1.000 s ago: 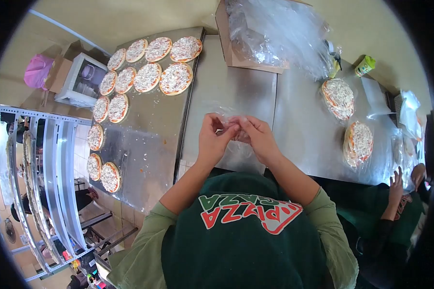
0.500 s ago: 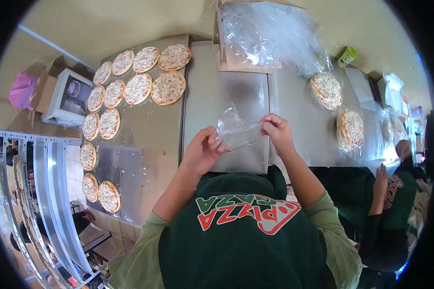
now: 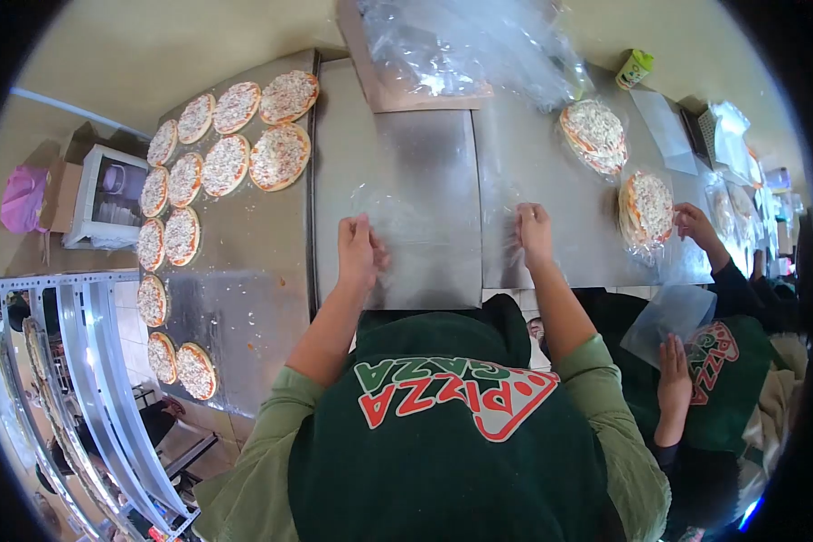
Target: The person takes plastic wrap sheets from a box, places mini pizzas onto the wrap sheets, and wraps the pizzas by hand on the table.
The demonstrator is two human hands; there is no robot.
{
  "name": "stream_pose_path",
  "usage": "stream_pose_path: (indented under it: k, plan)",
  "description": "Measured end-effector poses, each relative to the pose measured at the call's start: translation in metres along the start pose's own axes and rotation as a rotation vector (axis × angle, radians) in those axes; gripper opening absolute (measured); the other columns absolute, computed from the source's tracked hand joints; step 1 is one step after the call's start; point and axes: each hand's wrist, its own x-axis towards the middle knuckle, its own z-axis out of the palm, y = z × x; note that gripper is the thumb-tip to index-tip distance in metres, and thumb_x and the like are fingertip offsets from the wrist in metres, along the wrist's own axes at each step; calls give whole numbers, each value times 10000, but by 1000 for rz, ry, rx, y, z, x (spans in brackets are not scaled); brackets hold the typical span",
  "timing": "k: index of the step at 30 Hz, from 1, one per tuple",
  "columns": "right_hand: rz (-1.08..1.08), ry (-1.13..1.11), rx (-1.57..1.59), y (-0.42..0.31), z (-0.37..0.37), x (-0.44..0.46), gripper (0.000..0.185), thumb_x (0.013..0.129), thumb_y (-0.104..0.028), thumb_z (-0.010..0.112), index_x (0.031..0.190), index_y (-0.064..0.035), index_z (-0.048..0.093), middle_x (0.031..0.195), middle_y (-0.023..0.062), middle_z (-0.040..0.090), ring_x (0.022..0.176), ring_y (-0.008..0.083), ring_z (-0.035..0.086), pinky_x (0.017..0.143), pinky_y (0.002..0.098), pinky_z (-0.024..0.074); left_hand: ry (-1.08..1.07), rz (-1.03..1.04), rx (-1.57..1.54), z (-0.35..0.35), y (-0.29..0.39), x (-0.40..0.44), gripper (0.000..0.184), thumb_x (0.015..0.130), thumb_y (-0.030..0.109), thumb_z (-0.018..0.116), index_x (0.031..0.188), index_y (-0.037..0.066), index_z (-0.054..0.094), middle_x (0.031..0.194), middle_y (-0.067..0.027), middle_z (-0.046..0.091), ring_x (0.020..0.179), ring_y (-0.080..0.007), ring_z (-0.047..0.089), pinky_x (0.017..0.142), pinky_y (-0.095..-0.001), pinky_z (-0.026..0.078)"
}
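Head view: at the middle of the frame, the person's two bare hands are held apart over the steel counter (image 3: 406,154), with a clear plastic film (image 3: 425,230) spread between them, so thin that I mostly catch it by its shine. The left hand (image 3: 361,253) has its thumb and fingers drawn in narrow on the film's left side; the right hand (image 3: 534,233) pinches the other side, fingers curled tight. Below them, the person's green apron (image 3: 443,470) fills the bottom centre, over light green sleeves. In the upper left, topped pizzas (image 3: 280,157) lie in rows on a metal table (image 3: 253,271), running down its left side, with scattered crumbs near them. A cardboard box (image 3: 378,81) stands at the top centre, heaped with loose clear plastic (image 3: 461,45). Toward the upper right I see a green cup (image 3: 635,70) and, below it, two wrapped pizza stacks (image 3: 594,135) on the counter. A co-worker's hand (image 3: 700,230) is just beside the lower stack; I can't tell whether it touches. That co-worker's other hand (image 3: 673,379), lower right, is against a piece of clear plastic. Along the left edge are a pink bag (image 3: 24,199), a white-framed case (image 3: 108,199) and, lower down, a metal rack (image 3: 95,343).
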Motion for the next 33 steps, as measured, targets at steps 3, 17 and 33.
stream_pose_path:
  k: [3, 17, 33]
  plan:
    - [-382, 177, -547, 27, -34, 17, 204, 863, -204, 479, 911, -23, 559, 768, 232, 593, 714, 358, 584, 617, 397, 464, -24, 118, 305, -22, -34, 13, 215, 931, 306, 434, 906, 98, 382, 647, -18, 434, 483, -108, 439, 408, -283, 364]
    - [-808, -496, -948, 11, -42, 6, 611, 753, -293, 644, 1303, -189, 397, 1280, 154, 404, 1152, 348, 418, 916, 450, 377, -551, 816, 1432, 51, -70, 27, 631, 676, 278, 708, 1211, 91, 431, 1254, -143, 415, 1181, -298, 377, 957, -459, 306]
    - [-684, -467, -1162, -8, -55, 2, 662, 658, -140, 687, 1272, -154, 440, 1242, 193, 399, 1140, 361, 406, 945, 433, 353, 932, 690, 759, -201, -23, -1, 663, 723, 189, 669, 1275, 55, 326, 1181, -192, 414, 1070, -302, 434, 873, -437, 388]
